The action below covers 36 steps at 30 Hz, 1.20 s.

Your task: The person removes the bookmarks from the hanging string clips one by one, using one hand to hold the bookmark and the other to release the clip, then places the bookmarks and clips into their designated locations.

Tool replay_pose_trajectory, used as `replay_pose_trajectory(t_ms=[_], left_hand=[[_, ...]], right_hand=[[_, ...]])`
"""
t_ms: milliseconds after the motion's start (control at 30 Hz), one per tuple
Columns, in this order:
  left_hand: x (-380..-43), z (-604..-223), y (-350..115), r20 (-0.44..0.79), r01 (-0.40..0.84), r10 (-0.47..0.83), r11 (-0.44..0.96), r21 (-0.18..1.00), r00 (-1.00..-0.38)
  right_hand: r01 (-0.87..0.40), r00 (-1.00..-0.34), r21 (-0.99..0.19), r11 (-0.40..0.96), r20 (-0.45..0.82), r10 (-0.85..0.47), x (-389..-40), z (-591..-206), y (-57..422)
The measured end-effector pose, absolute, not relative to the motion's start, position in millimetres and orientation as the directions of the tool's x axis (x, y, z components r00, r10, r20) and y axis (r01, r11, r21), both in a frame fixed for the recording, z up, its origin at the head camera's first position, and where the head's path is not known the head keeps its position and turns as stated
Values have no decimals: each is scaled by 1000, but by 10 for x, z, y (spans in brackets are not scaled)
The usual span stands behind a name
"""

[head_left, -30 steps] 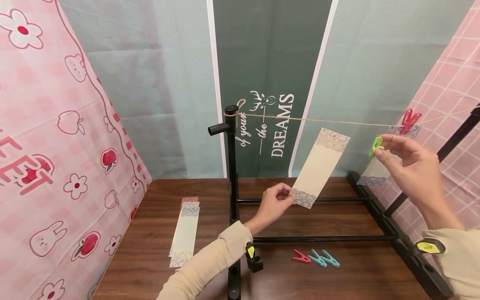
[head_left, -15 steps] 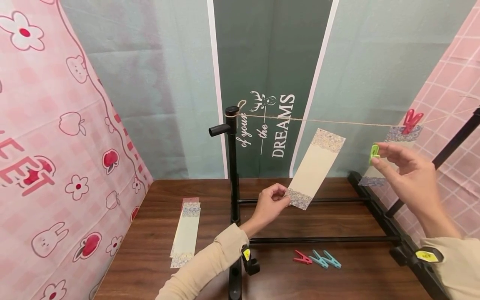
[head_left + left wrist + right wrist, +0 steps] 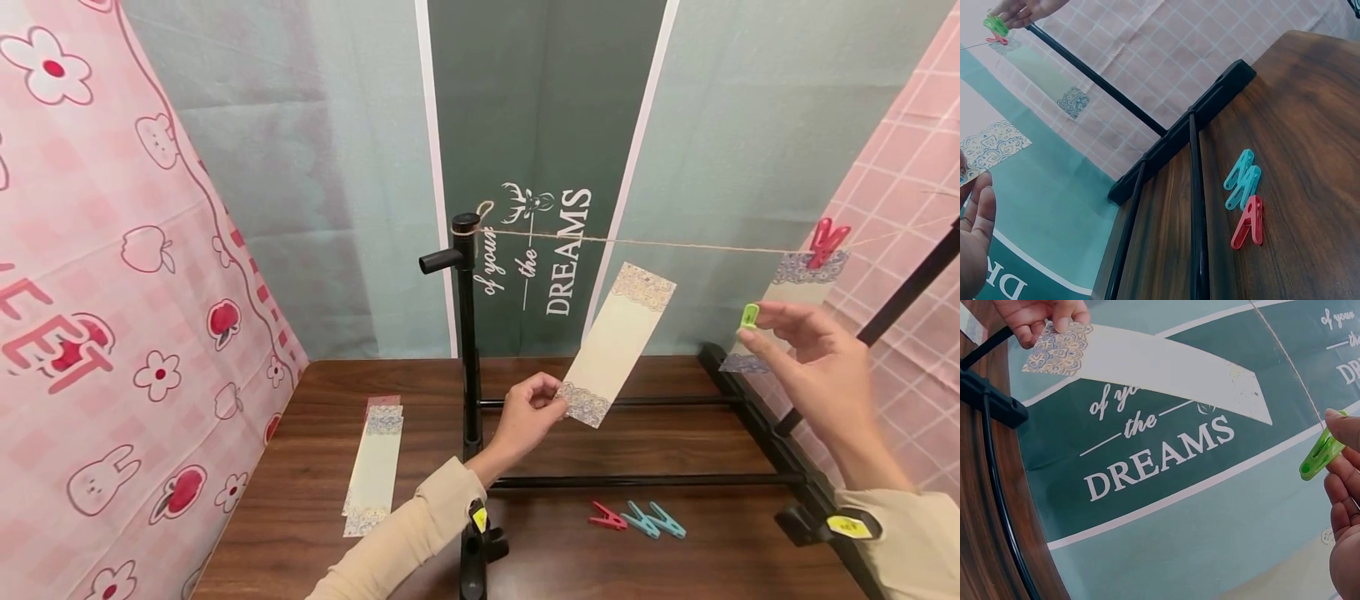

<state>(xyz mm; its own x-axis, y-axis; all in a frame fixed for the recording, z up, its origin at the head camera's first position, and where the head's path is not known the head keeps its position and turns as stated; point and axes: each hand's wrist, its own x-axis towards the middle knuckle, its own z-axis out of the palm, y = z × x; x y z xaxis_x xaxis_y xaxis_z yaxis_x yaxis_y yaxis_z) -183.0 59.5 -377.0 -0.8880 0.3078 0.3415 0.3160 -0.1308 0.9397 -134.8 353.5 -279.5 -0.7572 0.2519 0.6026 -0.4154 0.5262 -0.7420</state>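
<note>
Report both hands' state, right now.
Left hand: holding a patterned paper strip by its lower end.
Right hand: pinching a green clothespin between thumb and fingers.

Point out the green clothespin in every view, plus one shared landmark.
Head: green clothespin right of centre, about mid-height, pinched in the right hand.
Left wrist: green clothespin in the top left corner.
Right wrist: green clothespin near the right edge, about mid-height.
Shared landmark: the white DREAMS lettering, cut to its first letters in the left wrist view.
</note>
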Motion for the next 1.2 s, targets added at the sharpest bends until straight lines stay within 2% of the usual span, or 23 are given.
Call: replay_pose_trajectory(t_ms=[533,767,967,1100,1200], left_hand=[[-1807,-3858,453,312,273,299,-165,948,-902],[-1779,-3935,386,293,255,300,-159,954,-908],[-1747,-3954,313,296,259,300,-156,953,-907],[-1725,-3966,257,278,244,297,-148,958,-914],[-1706,-3973,215,270,234,294,-152,960,-917]], right_hand=[[-416,-779,-754,508,584,228,-1235,-3057,3517],[-478,-782,-800,363,576,238,-1227,-3154,3507],[-484,-793,-816,317,562,236,-1204,-3237,3494],[-473,-800,-821,320,552,236,-1154,-3299,3491],[-439,-798,-811,388,550,247,-1117,-3340,3485]])
